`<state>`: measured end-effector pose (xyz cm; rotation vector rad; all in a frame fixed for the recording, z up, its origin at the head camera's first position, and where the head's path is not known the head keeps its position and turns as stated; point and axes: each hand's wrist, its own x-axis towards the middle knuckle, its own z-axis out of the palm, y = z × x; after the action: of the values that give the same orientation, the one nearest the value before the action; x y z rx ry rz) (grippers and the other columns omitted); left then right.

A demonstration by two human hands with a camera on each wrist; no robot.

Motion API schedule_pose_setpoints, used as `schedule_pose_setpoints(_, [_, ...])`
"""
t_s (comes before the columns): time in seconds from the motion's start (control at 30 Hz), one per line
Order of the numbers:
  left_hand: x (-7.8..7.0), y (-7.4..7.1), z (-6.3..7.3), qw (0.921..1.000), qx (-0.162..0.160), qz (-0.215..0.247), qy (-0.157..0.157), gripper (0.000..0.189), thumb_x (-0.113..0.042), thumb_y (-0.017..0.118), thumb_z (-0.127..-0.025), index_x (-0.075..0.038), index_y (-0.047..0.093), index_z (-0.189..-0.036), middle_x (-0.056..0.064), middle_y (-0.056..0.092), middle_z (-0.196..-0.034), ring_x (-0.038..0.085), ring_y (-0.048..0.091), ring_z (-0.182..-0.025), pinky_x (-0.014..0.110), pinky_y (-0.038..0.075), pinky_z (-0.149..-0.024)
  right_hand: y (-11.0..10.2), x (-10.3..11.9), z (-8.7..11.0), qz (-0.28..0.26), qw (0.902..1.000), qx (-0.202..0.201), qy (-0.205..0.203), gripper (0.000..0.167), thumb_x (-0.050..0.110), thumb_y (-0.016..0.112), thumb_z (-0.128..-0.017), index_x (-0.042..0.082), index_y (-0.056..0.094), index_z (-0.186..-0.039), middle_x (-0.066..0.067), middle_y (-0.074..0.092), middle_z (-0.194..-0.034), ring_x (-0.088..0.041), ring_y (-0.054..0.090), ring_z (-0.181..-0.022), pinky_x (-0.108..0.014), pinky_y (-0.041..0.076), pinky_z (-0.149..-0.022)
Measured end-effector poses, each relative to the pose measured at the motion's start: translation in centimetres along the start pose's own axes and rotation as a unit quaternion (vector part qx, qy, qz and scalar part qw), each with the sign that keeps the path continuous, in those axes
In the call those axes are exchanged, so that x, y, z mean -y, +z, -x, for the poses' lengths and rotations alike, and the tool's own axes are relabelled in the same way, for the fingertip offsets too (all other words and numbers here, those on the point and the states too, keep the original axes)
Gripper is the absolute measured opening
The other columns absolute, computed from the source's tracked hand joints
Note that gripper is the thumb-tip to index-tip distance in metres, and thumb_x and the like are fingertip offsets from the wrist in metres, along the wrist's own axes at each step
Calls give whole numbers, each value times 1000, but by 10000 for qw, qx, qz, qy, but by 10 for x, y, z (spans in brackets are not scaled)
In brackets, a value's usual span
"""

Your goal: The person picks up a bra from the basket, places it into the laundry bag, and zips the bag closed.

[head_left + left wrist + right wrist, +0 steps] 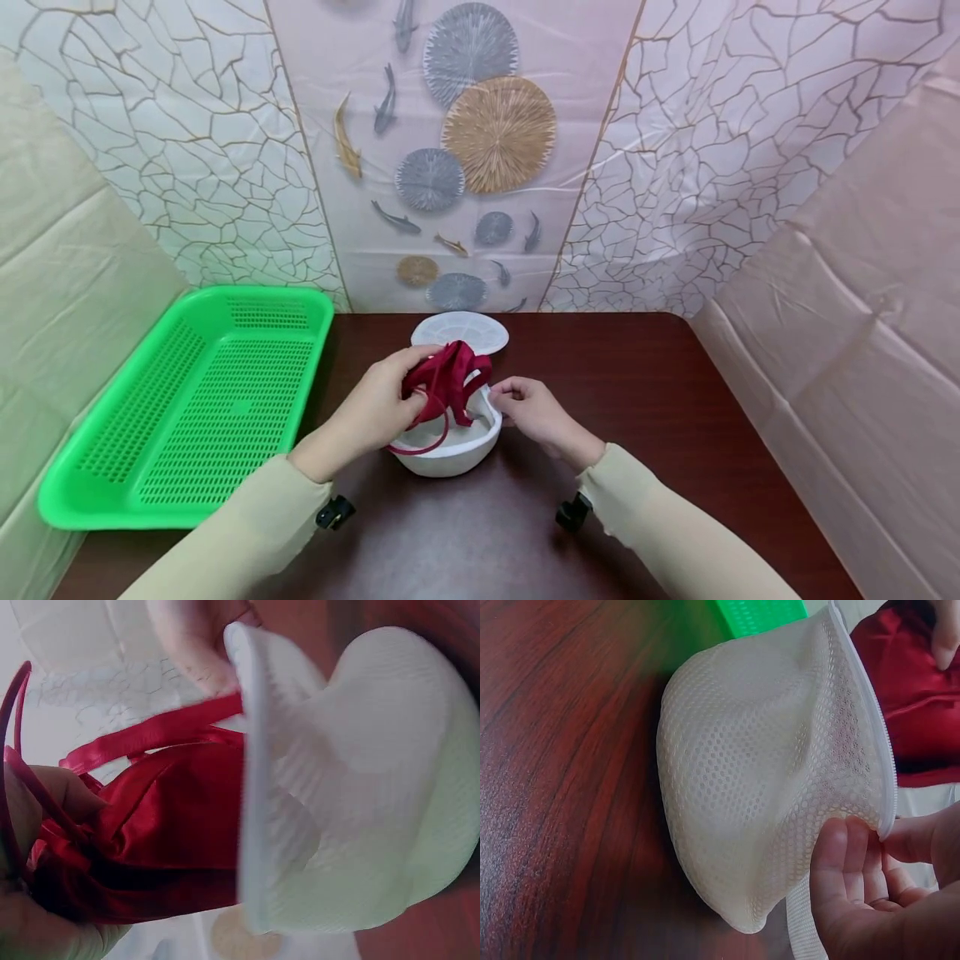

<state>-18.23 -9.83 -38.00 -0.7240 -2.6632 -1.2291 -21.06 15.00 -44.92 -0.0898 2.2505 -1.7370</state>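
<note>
A red satin bra (447, 383) with thin straps is gripped by my left hand (382, 398) over the opening of a white mesh laundry bag (444, 461). In the left wrist view the lower part of the bra (176, 817) passes behind the bag's rim (253, 795), and a red strap loops over the hand. My right hand (534, 410) pinches the zippered rim at the bag's right side. The right wrist view shows the thumb and fingertips (831, 844) on the mesh near the zipper (881, 742). The bag stands on the table with its mouth open.
A white round mesh piece (461, 332) lies behind the bag; whether it joins the bag is hidden. On the left stands a green perforated plastic basket (311, 367). The dark wooden table (645, 392) is bordered by patterned wall sheets (667, 167) at the back and sides.
</note>
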Motion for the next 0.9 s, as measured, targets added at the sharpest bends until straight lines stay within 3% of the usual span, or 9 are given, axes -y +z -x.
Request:
schedule_pose_setpoints(0.17, [13, 12, 1, 9992, 197, -240, -257, 55, -1, 63, -81, -14, 56, -133, 2, 60, -119, 17, 56, -96, 35, 51, -81, 1, -1, 1, -50, 10000, 30, -62, 19, 9, 57, -97, -7, 62, -106, -15, 66, -98, -22, 65, -85, -42, 55, -76])
schedule_pose_setpoints(0.47, [32, 33, 0, 9926, 744, -957, -40, 50, 2, 56, -83, -8, 57, -132, 5, 61, -121, 17, 57, -101, 36, 49, -87, 2, -2, -2, -63, 9999, -135, -42, 14, 4, 52, -98, -4, 62, -101, -12, 64, -93, -18, 62, -82, -38, 55, -75])
schedule_pose_setpoints(0.6, [39, 42, -1, 9880, 893, -1248, 149, 40, 3, 54, -83, -9, 62, -121, 0, 64, -97, 15, 56, -83, 31, 49, -74, 1, -2, -2, -62, 9997, -201, -92, 12, 2, 51, -98, -4, 62, -99, -11, 63, -89, -17, 61, -79, -38, 54, -74])
schedule_pose_setpoints(0.73, [46, 48, 0, 9835, 1062, -1458, 167, 26, 2, 56, -84, -12, 63, -104, -7, 53, -73, 13, 50, -70, 28, 45, -65, 0, -4, -4, -130, 9995, -245, -121, 12, 1, 51, -98, -4, 62, -99, -11, 64, -89, -17, 61, -77, -41, 54, -76])
schedule_pose_setpoints(0.9, [53, 54, 4, 9816, 1161, -1509, 105, 27, 1, 57, -86, -9, 63, -109, -4, 57, -79, 14, 53, -75, 29, 47, -68, -2, -7, -5, -207, 9994, -263, -110, 12, 0, 51, -98, -5, 61, -100, -12, 63, -89, -18, 62, -76, -42, 54, -76])
